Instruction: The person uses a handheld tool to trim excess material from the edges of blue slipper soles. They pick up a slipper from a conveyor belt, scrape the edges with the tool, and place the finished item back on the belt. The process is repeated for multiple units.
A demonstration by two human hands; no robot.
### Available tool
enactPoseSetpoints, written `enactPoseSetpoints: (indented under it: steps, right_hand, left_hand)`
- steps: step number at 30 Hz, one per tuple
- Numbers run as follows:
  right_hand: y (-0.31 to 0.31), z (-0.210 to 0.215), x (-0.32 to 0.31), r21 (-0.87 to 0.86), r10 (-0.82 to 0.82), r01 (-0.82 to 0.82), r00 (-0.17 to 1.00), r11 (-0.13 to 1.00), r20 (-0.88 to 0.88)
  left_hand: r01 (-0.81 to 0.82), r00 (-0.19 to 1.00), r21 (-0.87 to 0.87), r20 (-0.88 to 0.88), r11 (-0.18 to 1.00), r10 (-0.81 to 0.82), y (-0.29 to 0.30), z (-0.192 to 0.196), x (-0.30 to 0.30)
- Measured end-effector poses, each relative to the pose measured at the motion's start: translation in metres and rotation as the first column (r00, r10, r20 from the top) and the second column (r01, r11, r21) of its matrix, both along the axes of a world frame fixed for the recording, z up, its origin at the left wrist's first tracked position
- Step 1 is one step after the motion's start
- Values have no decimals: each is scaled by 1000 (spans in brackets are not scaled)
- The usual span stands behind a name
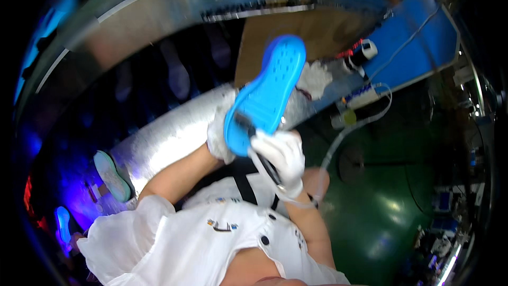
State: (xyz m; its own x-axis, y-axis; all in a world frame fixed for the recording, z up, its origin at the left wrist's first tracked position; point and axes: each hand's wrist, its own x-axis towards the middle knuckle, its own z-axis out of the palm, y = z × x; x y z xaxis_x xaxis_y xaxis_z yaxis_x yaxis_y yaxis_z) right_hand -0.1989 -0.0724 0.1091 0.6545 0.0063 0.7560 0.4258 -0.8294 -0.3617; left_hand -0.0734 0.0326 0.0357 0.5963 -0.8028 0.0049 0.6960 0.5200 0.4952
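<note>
A bright blue shoe sole (275, 92) is held up in front of me, tilted, its inner face with small holes and ridges toward me. My left hand (218, 132), in a white glove, grips it by the left edge near its lower end; most of those fingers are hidden behind it. In my white-gloved right hand (283, 159) is a brush (270, 169) with a dark handle. Its blurred dark tip lies over the lower part of the sole; whether it touches, I cannot tell. A clear tube (332, 153) runs toward my right wrist.
On the metal bench (164, 132) to the left lies a pale green-edged sole (112, 176). Beyond it, several soles (177, 74) sit in a dark conveyor opening. A cardboard sheet (323, 34), white crumpled cloth (315, 80) and blue board (410, 37) stand farther off. Another person's blue sole (63, 222) shows far left.
</note>
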Motion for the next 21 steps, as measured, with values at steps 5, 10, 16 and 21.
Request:
enactPoseSetpoints:
  steps: [5, 10, 16, 21]
  right_hand:
    - [-7, 11, -41, 757, 162, -224, 974, 614, 157]
    - [-11, 19, -42, 793, 104, -122, 992, 596, 74]
    - [-10, -5, -38, 782, 147, -136, 987, 609, 57]
    - [-15, -13, -48, 859, 106, 42, 988, 510, -111]
  left_hand:
    - [271, 962, -266, 82, 925, -259, 57, 77, 10]
    - [278, 760, -723, -237, 632, -605, 64, 237, 114]
    - [-606, -407, -704, -126, 370, -905, 136, 316, 200]
    - [-923, 216, -196, 446, -330, -869, 171, 288, 198]
